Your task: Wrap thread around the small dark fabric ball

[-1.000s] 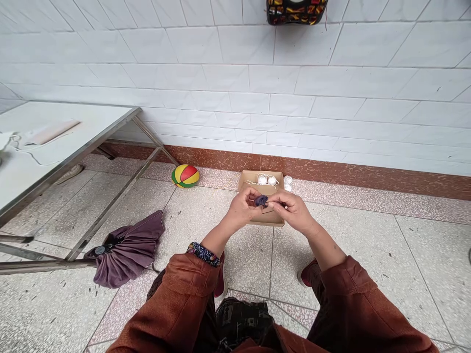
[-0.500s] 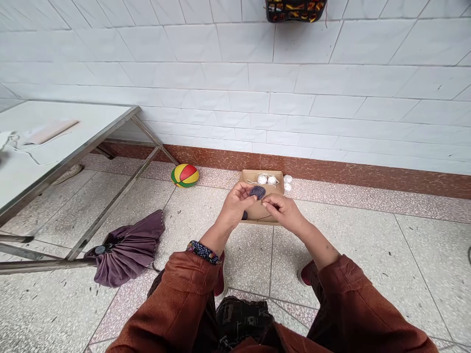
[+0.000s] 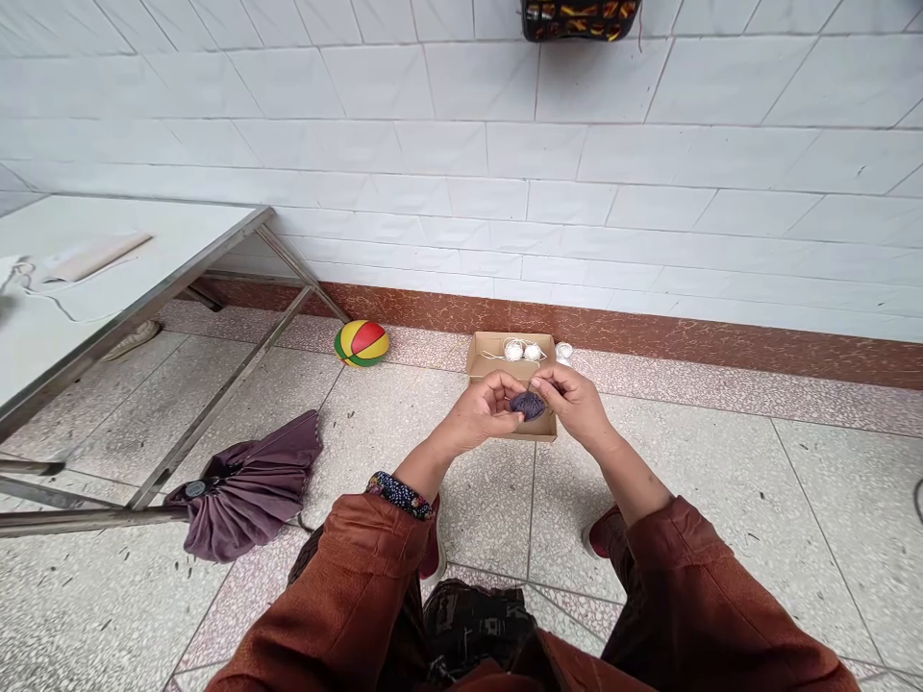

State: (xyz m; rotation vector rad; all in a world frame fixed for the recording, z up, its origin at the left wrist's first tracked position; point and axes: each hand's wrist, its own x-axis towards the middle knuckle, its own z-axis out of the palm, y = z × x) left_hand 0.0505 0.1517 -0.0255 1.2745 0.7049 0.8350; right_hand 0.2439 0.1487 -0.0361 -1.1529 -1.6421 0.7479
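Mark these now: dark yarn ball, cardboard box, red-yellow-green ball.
Dark yarn ball (image 3: pixel 529 407): head view, middle of its visible windings.
Cardboard box (image 3: pixel 491 342): head view, inner face of its far wall.
Red-yellow-green ball (image 3: pixel 361 344): head view, middle of its visible surface.

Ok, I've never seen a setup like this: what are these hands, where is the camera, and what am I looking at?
There's no machine here: these are a person's bare hands, seen by one camera worn on their head, looking forward and down. The left hand holds a dark ball of yarn. The right hand has its fingertips near the ball's upper edge; whether they pinch a strand is too small to tell. Beyond and below is a cardboard box on the floor, with two white balls of yarn inside. Off left are a colorful ball, a table and some purple cloth.
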